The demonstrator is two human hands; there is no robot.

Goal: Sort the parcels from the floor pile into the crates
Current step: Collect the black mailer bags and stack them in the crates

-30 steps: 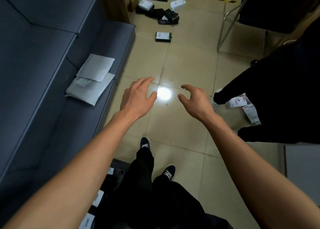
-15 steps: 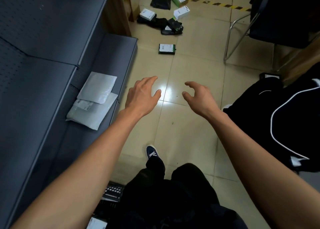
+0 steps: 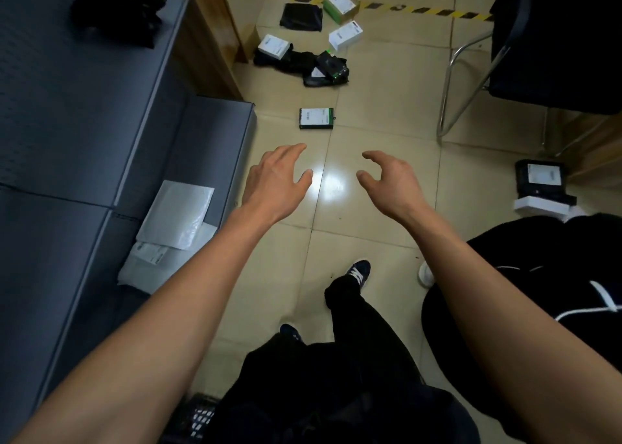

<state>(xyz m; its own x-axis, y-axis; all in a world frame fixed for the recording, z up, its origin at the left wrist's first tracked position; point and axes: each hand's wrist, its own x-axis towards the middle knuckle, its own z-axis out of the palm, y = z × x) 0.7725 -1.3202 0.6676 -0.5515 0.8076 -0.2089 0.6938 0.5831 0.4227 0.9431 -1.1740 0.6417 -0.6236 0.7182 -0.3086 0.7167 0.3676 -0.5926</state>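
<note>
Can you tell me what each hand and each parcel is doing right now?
left hand: open, holding nothing
right hand: fingers loosely curled, empty grip
black parcel with white label: flat on the floor, untouched
floor pile: scattered boxes and black bags
white mailer bags: stacked on the grey crate

The shiny beige tile floor (image 3: 387,113) has thin dark lines between the tiles. A bright white spot of light (image 3: 331,182) shines on it. A big dark grey metal bench (image 3: 84,134) fills the left side. Behind it stands a brown wooden panel (image 3: 208,36). A yellow and black striped tape line (image 3: 420,9) runs across the far floor. A black chair with silver metal legs (image 3: 454,83) stands at the right.
</note>
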